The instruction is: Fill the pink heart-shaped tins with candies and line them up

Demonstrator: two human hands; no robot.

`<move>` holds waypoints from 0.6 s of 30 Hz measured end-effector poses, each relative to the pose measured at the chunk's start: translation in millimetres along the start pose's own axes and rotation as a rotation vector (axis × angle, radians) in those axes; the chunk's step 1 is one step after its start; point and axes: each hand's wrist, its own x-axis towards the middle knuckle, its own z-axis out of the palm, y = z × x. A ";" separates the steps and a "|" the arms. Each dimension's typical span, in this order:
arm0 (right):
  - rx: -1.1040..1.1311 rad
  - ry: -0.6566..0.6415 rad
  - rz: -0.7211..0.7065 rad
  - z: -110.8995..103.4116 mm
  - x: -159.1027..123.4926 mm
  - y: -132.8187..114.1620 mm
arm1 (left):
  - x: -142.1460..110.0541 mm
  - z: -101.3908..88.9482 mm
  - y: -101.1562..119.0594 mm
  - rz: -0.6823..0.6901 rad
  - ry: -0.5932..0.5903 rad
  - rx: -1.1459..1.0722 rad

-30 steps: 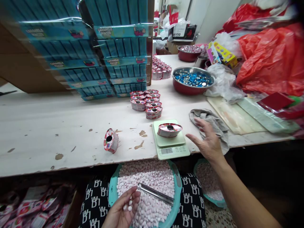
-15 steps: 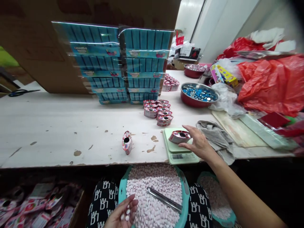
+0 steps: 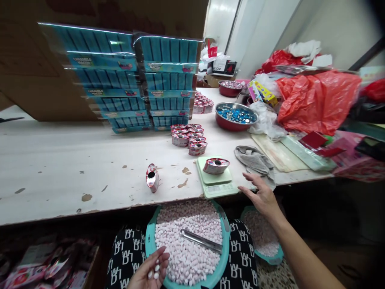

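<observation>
My right hand [image 3: 262,197] is open and holds nothing, fingers apart, just right of a pale green kitchen scale [image 3: 217,188]. On the scale stands an oval red-and-white packet [image 3: 215,166] with a dark round hole in its top. Cupped, my left hand [image 3: 152,268] holds a few small white candies [image 3: 154,275] at the lower left of a turquoise basin [image 3: 226,241]. The basin rests between my legs, filled with whitish candies [image 3: 189,257]. A metal tube [image 3: 201,241] lies across them. Another oval packet [image 3: 152,178] stands alone on the table.
Several oval packets [image 3: 197,147] stand grouped behind the scale. A bowl of blue caps [image 3: 236,117] is farther back, with a grey cloth [image 3: 254,160] in front. Wrapped blue boxes [image 3: 120,88] stack at the left. A second candy basin [image 3: 266,239] sits below at right.
My right hand reached to the packet on the scale, then drew back to the right; the packet remains there, slightly turned. My left hand keeps the candies. The camera view has shifted.
</observation>
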 end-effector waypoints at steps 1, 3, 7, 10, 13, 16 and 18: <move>0.031 -0.007 0.026 -0.2 -3.2 3.7 | 0.4 2.5 -2.6 -0.010 -0.002 0.013; 0.085 -0.012 0.040 -0.3 -2.0 6.6 | 1.5 8.5 -7.3 -0.019 -0.004 0.042; 0.087 -0.004 -0.066 1.7 23.6 -6.2 | 3.9 22.2 -12.9 -0.007 0.001 0.076; 0.055 -0.037 -0.192 7.1 47.6 -22.6 | 3.6 30.5 -14.0 0.020 -0.008 0.071; 0.021 -0.100 -0.264 14.0 64.2 -33.1 | 1.6 33.9 -14.3 0.040 -0.002 0.079; -0.005 -0.125 -0.289 17.4 71.5 -34.8 | 0.5 32.0 -15.1 0.043 0.023 0.092; 0.007 -0.109 -0.301 16.4 71.8 -31.6 | 1.2 29.2 -16.0 0.037 0.033 0.096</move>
